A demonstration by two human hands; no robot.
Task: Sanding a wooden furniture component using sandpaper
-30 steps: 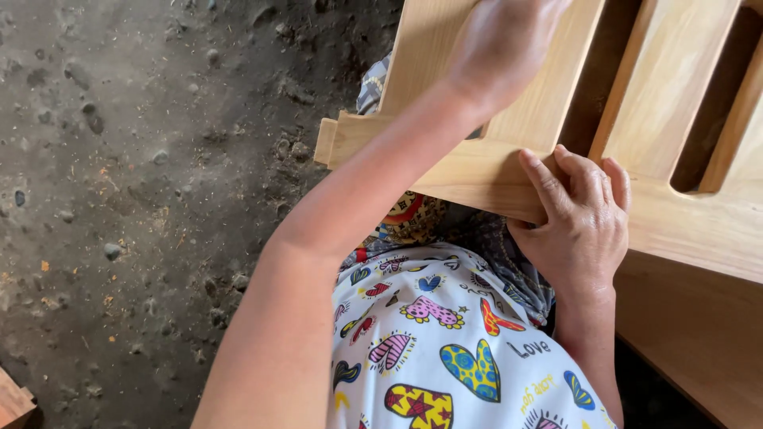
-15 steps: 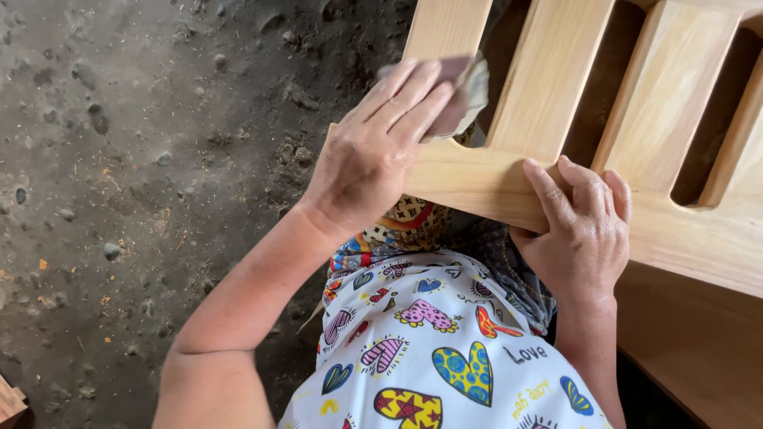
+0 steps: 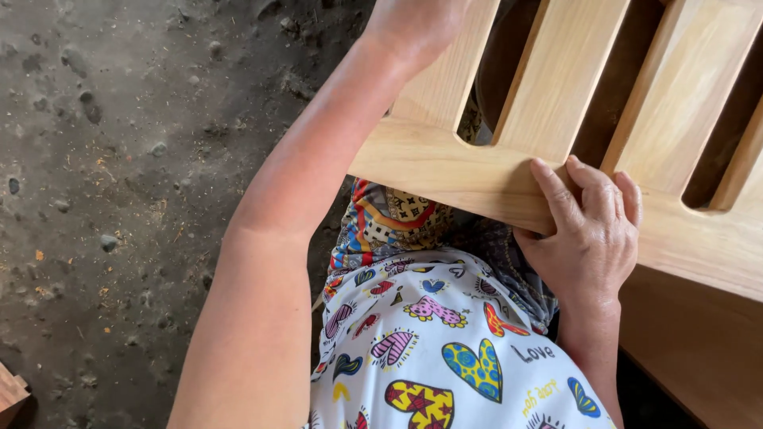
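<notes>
Pale unfinished wooden slatted frame [image 3: 548,119] rests across the person's lap, tilted, running to the upper right out of view. Wide flat slats join a broad cross rail; dark gaps between them have rounded ends. Smooth, light yellow grain, no finish visible. Right hand [image 3: 588,230] clamps the lower edge of the rail, fingers curled over the top face. Left hand [image 3: 413,20] lies on the leftmost slat, mostly cut off by the top edge; can't tell its grip. Grey dirt floor [image 3: 119,159] to the left.
</notes>
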